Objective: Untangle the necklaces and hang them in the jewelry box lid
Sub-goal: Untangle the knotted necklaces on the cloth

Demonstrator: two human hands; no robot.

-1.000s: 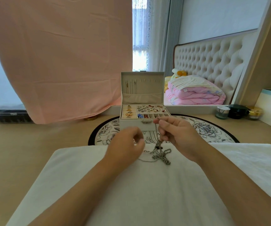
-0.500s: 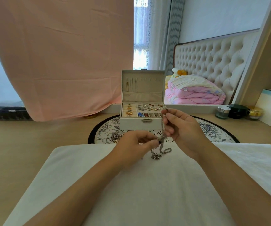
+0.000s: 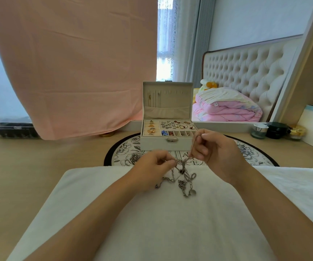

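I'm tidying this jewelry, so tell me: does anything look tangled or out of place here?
Yes: the necklaces are one knotted clump, pinched by the left hand and right hand over the white towel. In the jewelry box lid, only the left hooks carry chains.

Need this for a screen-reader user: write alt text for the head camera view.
The left hand and right hand each pinch part of a tangled clump of silver necklaces over a white cloth. Behind them an open jewelry box sits on a round floral mat, a few chains hanging in its lid.
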